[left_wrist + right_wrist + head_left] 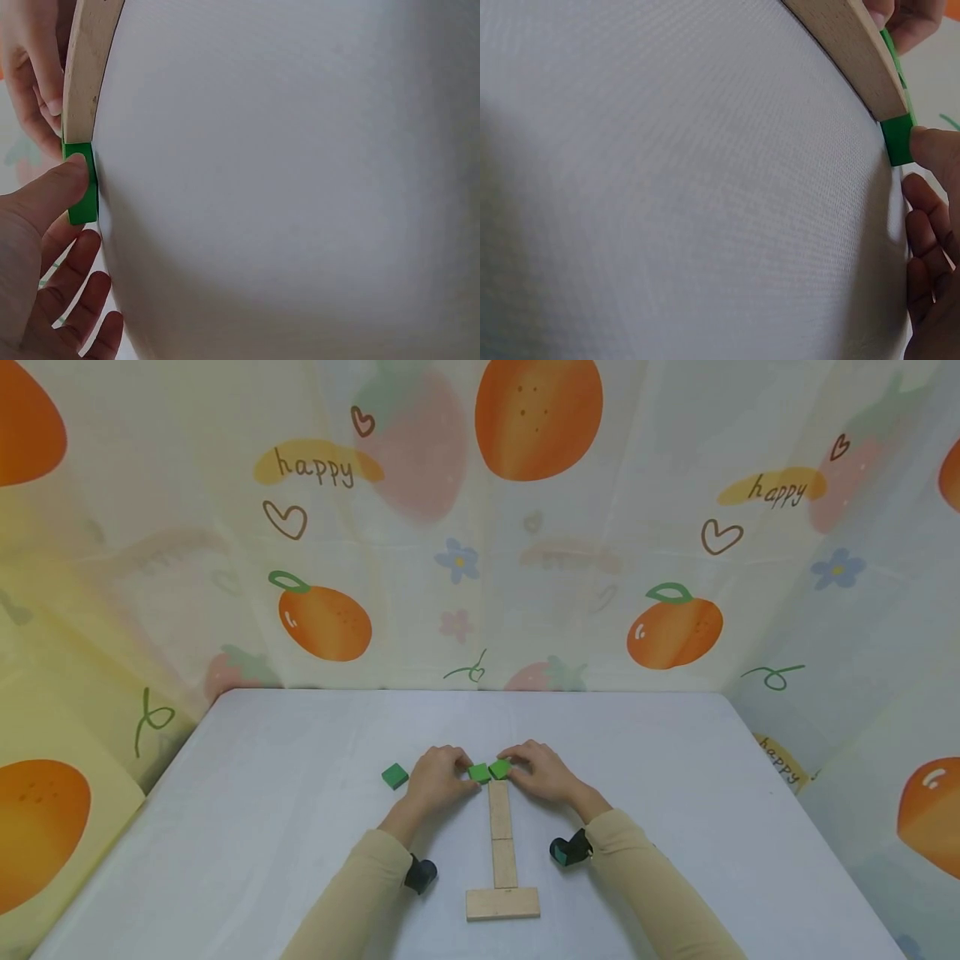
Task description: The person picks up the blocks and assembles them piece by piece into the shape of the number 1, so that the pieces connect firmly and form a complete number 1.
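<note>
My left hand [438, 779] pinches a green block [478, 773] between thumb and fingers. In the left wrist view the thumb presses the near face of this green block [84, 191], right at the end of a wooden block [88, 82]. Opposite it, my right hand [543, 772] pinches a second green block [500, 768]; the right wrist view shows the thumb on that green block [898, 141]. The two green blocks sit side by side, tilted against each other, at the far end of a line of two wooden blocks [499, 810].
A third green block [395, 776] lies on the white table [300, 760], left of my left hand. Nearest me, a wooden block [502, 904] lies crosswise at the foot of the line. A printed cloth [555, 635] hangs behind the table.
</note>
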### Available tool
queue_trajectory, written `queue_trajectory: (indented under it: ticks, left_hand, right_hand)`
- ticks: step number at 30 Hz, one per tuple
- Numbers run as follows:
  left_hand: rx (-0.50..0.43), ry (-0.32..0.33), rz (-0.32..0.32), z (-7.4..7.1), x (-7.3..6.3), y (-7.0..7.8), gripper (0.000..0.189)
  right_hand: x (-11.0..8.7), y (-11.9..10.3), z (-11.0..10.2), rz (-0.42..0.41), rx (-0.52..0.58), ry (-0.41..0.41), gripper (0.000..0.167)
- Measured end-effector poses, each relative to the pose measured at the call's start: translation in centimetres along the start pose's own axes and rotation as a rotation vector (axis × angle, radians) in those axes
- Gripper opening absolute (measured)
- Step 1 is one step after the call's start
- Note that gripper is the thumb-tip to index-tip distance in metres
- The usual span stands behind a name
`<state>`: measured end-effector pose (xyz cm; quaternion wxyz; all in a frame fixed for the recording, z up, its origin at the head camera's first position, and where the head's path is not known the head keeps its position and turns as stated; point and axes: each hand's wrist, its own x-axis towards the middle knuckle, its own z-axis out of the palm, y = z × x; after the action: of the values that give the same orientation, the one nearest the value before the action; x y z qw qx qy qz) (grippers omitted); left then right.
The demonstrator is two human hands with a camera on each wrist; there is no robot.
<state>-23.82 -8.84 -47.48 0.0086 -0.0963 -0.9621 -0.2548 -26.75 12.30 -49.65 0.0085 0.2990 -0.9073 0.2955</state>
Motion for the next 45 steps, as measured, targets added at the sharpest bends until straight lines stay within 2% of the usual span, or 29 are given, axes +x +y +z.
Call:
queue_trajectory:
  ticks: [17, 45]
  left_hand:
    - [0.015, -0.003, 0.033, 0.19, -0.07, -0.19, 0.030]
    - [0.019, 0.013, 0.031, 0.35, -0.16, -0.27, 0.035]
  right_hand:
    - [0.04, 0.09, 0.03, -0.001, 0.005, -0.006, 0.027]
    - [-0.01, 0.06, 0.07, 0.012, 0.016, -0.006, 0.028]
